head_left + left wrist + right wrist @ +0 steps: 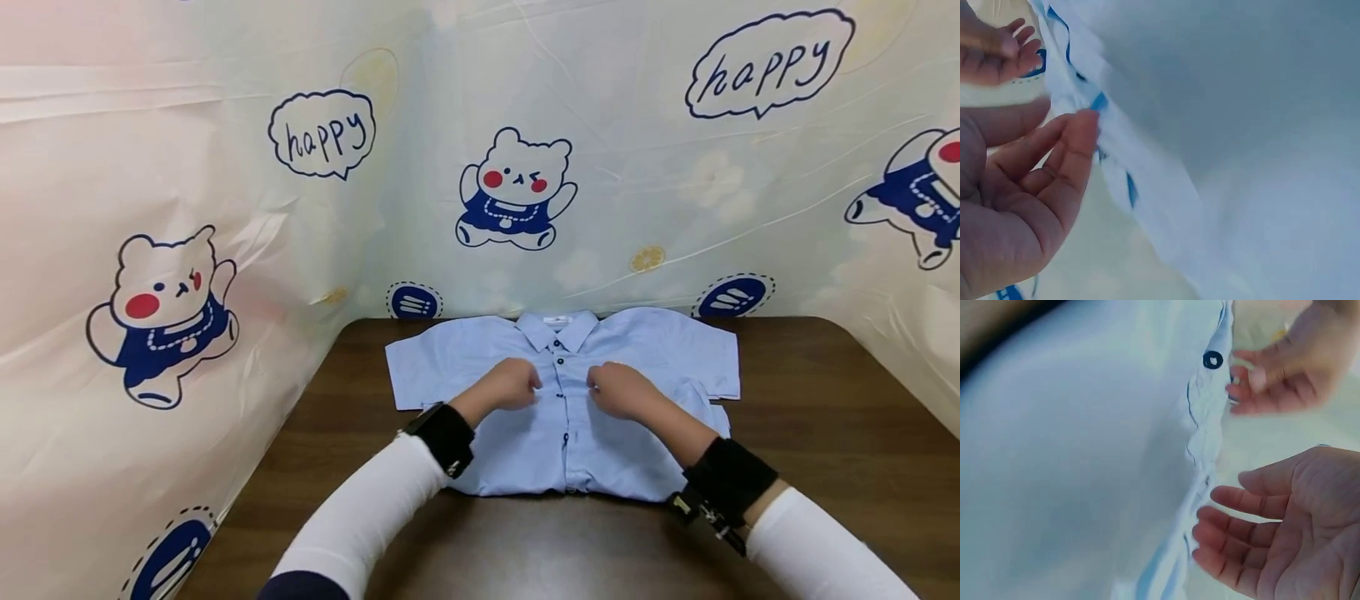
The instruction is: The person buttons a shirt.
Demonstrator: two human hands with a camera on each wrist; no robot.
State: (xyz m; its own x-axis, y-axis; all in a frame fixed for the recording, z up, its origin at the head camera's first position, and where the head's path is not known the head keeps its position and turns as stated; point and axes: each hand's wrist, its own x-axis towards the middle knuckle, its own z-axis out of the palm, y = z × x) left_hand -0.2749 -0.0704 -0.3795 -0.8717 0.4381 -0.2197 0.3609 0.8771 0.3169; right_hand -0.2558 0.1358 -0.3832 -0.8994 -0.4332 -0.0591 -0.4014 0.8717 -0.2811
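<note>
A light blue short-sleeved shirt (517,454) lies front up on the table, collar (577,333) toward the back wall and sleeves spread to both sides. Dark buttons run down its front, one button (1212,360) large in the right wrist view. Over the chest, just left of the button line, is my left hand (512,383); its loosely bent fingers (1079,147) come right up to the cloth, thumb apart. My right hand (621,390) faces it from the other side of the buttons, fingers (1235,528) relaxed and thumb apart. Neither hand grips anything.
The brown wooden table (810,450) extends around the shirt. Behind it and at both sides hangs a pale sheet (637,192) printed with bears and "happy" bubbles. Black bands (731,479) with small cameras sit on both wrists.
</note>
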